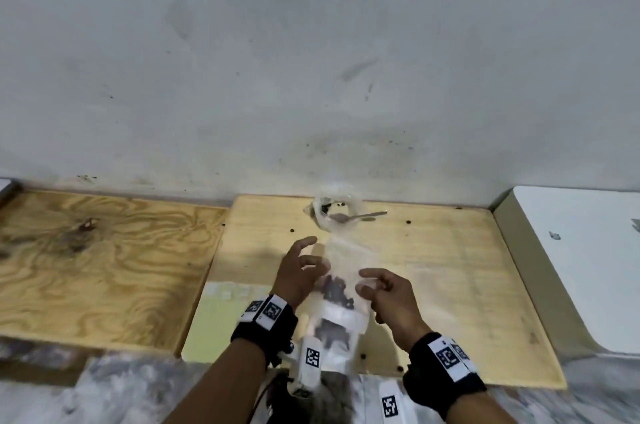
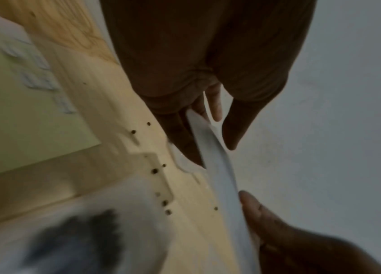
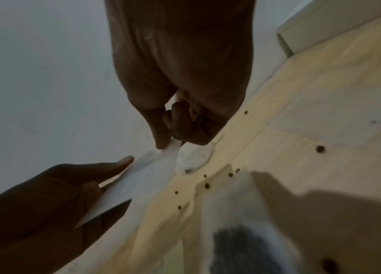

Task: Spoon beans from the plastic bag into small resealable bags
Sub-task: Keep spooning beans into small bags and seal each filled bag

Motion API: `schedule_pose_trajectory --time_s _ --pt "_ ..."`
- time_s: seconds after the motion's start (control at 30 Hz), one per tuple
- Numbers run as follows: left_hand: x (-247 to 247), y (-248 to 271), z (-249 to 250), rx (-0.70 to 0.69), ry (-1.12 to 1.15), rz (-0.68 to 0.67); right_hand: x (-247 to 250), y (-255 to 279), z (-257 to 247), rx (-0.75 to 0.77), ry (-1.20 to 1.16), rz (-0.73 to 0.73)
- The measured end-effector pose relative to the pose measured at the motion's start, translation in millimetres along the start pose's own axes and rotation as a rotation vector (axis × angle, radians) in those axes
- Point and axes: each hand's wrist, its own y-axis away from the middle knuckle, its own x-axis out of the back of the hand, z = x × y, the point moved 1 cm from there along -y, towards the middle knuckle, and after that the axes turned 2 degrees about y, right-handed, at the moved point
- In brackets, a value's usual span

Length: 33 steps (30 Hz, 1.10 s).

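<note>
Head view gives us a small resealable bag (image 1: 341, 280) held up above the pale tabletop (image 1: 450, 271) between our two hands; it is clear plastic, blurred, with a dark clump of beans (image 1: 337, 292) low in it and its upper part empty and see-through. Our left hand (image 1: 298, 273) sits at the bag's left edge with fingers spread and bent, and the left wrist view shows its fingers (image 2: 184, 140) pinching the bag's top strip (image 2: 217, 172). Our right hand (image 1: 388, 292) is at the right edge, thumb and forefinger curled toward the plastic; the right wrist view shows its fingertips (image 3: 161, 140) nipping the same strip (image 3: 142, 176). Behind, near the wall (image 1: 311, 60), lies the larger plastic bag (image 1: 334, 212), crumpled, with a spoon (image 1: 360, 216) resting across it. Loose beans (image 1: 292, 230) dot the wood. Below our wrists a second bag with a dark mass (image 1: 334, 333) is smeared, and we cannot tell its outline or whether it is sealed
</note>
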Motion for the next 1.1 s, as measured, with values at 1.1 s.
schedule_pose_trajectory --time_s 1.1 --pt "-75.6 -38.0 -55.7 0.19 -0.349 -0.337 93.0 -37.8 76.3 -0.21 0.471 0.266"
